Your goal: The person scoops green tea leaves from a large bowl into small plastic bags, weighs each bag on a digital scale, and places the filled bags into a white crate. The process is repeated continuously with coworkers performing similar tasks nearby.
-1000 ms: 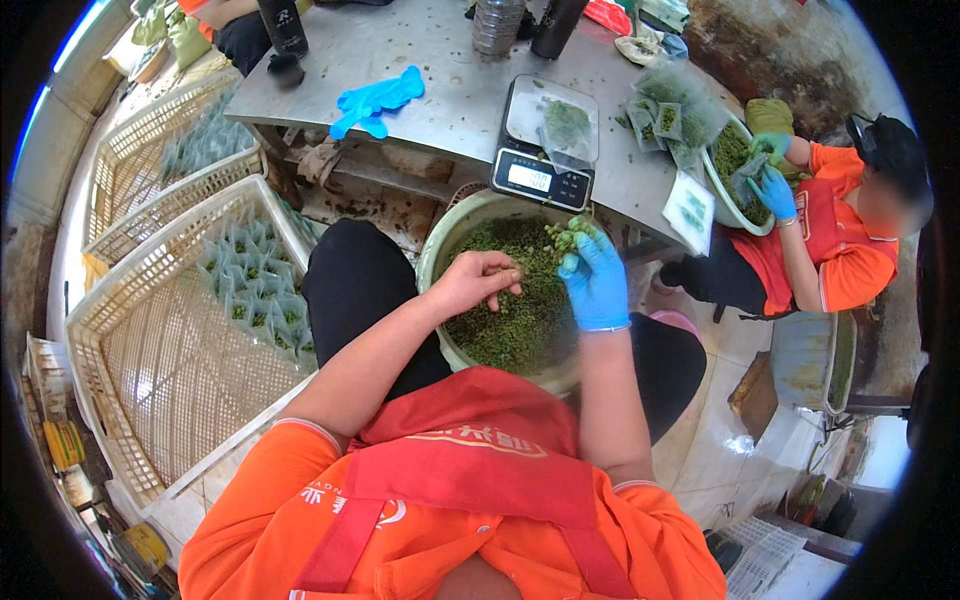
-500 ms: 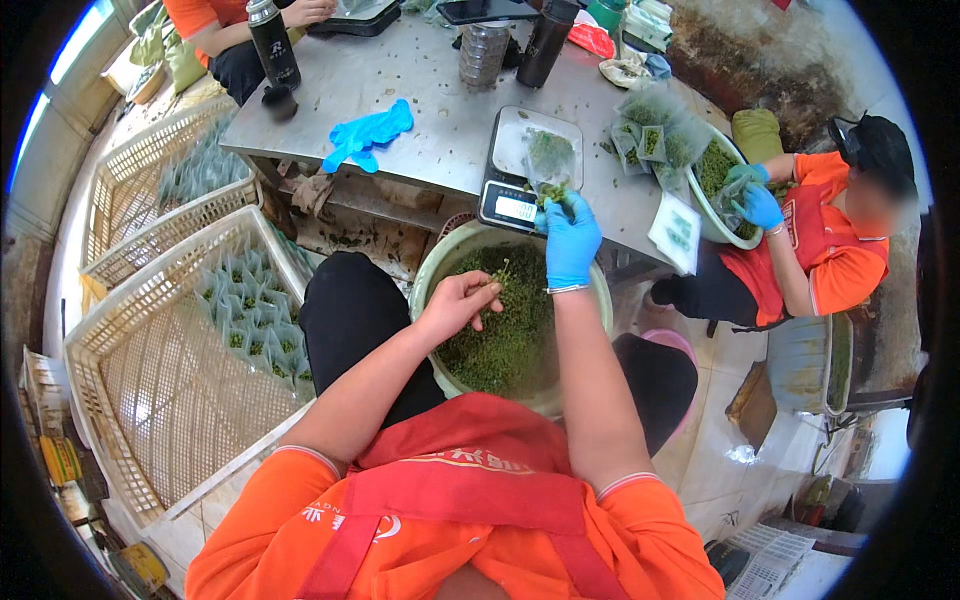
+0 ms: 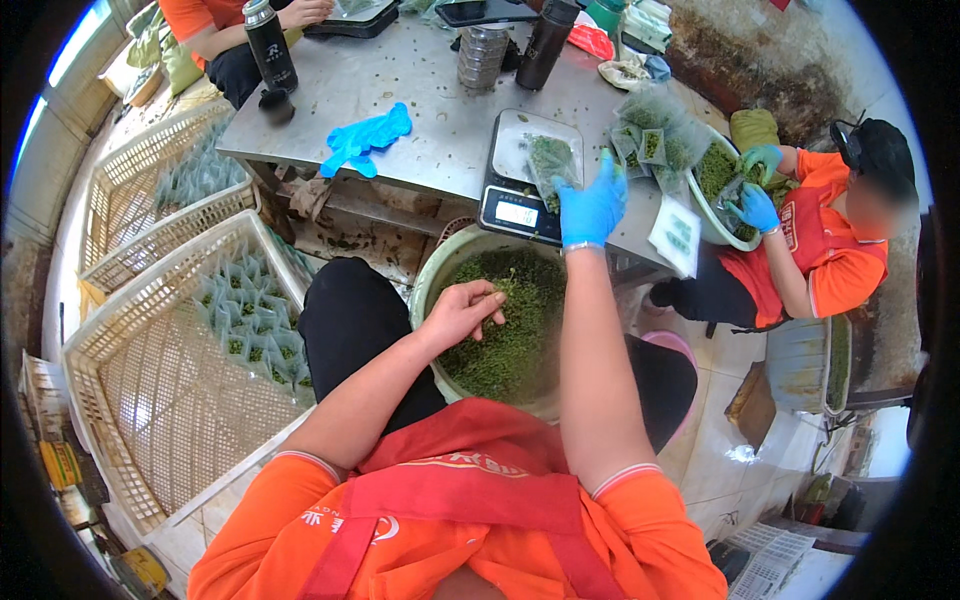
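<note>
My bare left hand (image 3: 463,318) is above a pale round tub (image 3: 428,283) of small green sprigs (image 3: 500,345). Its thumb and fingers are pinched together, with a little of the green at the tips. My right hand (image 3: 592,205), in a blue glove, is over the near right corner of a digital scale (image 3: 521,212). Its fingers are apart, the thumb beside a clear bag (image 3: 551,160) that lies on the scale's pan with greens inside. Whether the thumb touches the bag, I cannot tell.
The metal table (image 3: 440,135) holds a blue glove (image 3: 366,138), a dark flask (image 3: 268,48), a black tumbler (image 3: 548,45) and filled bags (image 3: 652,146). Left stands a plastic crate (image 3: 150,400) with filled bags. A co-worker (image 3: 825,215) handles greens over a basin (image 3: 697,205) at right.
My right hand has moved right and a little away, its fingers spreading off the bag's mouth. The bag stays on the scale. My left hand has barely moved.
</note>
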### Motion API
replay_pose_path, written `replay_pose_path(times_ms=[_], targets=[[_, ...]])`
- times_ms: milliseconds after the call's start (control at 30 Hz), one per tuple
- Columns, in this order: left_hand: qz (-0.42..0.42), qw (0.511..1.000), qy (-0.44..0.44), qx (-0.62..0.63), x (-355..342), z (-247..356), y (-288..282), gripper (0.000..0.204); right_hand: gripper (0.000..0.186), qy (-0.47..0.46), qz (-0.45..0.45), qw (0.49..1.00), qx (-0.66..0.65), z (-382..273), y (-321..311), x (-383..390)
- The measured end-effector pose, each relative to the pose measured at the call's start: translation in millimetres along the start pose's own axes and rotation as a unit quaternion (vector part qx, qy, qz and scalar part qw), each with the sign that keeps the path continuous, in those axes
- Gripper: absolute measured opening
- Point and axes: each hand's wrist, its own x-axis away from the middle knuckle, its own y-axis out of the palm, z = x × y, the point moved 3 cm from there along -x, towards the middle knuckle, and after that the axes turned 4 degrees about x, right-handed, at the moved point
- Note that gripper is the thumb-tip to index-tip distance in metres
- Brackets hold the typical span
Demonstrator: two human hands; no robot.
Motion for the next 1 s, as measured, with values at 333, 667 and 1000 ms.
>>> replay_pose_path(times_ms=[333, 667, 1000], targets=[[0.004, 0.999, -0.013, -0.034, 2.5, 3.5, 0.3, 0.027, 0.047, 0.038, -0.205, 0.907, -0.365, 42.1, -30.3, 66.2], [-0.058, 0.994, 0.006, 0.093, 1.6, 1.5, -3.3, 0.032, 0.015, 0.160, -0.413, 0.756, -0.483, 36.4, -51.8, 128.4], [-0.019, 1.000, -0.005, 0.014, -0.6, 2.5, -5.2, 0.034, 0.020, 0.266, -0.169, 0.764, -0.563, 33.7, -53.1, 93.4]])
